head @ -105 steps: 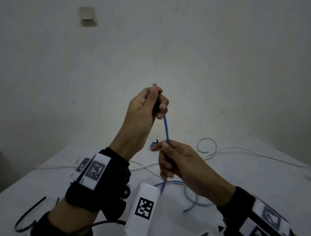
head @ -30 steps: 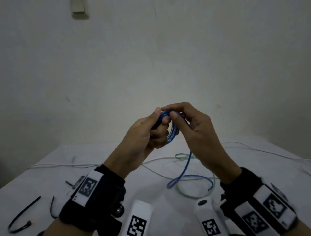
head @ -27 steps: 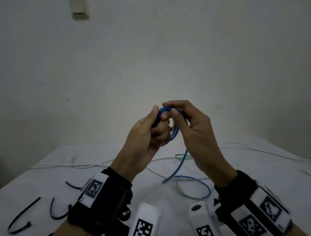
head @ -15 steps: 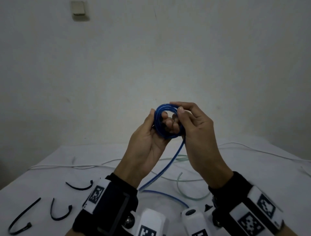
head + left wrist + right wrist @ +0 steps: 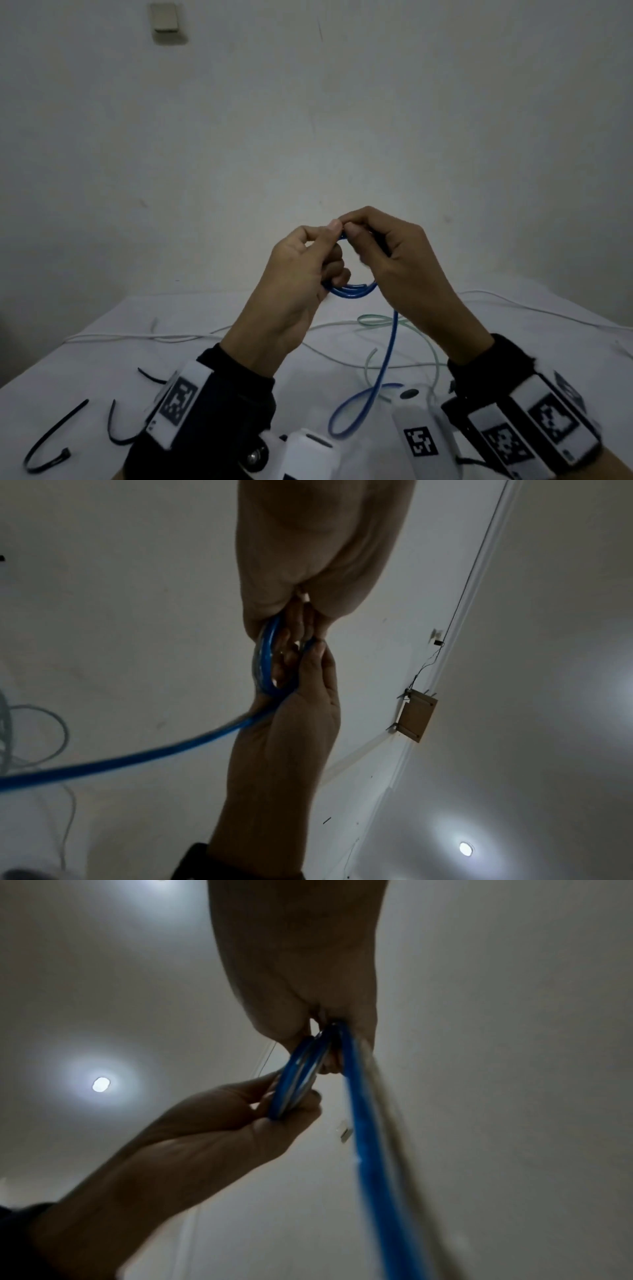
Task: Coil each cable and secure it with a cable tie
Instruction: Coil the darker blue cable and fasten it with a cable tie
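Note:
I hold a blue cable [image 5: 352, 291] wound into a small coil, raised above the white table [image 5: 102, 346]. My left hand [image 5: 305, 263] grips the coil's left side, thumb and fingers curled round the loops. My right hand [image 5: 387, 253] pinches the coil's top and right side. The coil [image 5: 265, 664] shows between both hands in the left wrist view, and its stacked loops [image 5: 298, 1069] in the right wrist view. The free tail [image 5: 387, 359] hangs down from under my right hand and curls on the table. Black cable ties [image 5: 48, 442] lie at the near left.
A white cable [image 5: 144, 337] runs across the table, and a pale green cable [image 5: 380, 320] loops behind the blue tail. Another white cable [image 5: 534, 310] trails to the right. A wall stands close behind the table, with a small switch plate [image 5: 165, 21] high up.
The coil has turned from face-on to nearly edge-on. Another turn has gone onto it, and both hands have closed over its top. The tail on the table is shorter.

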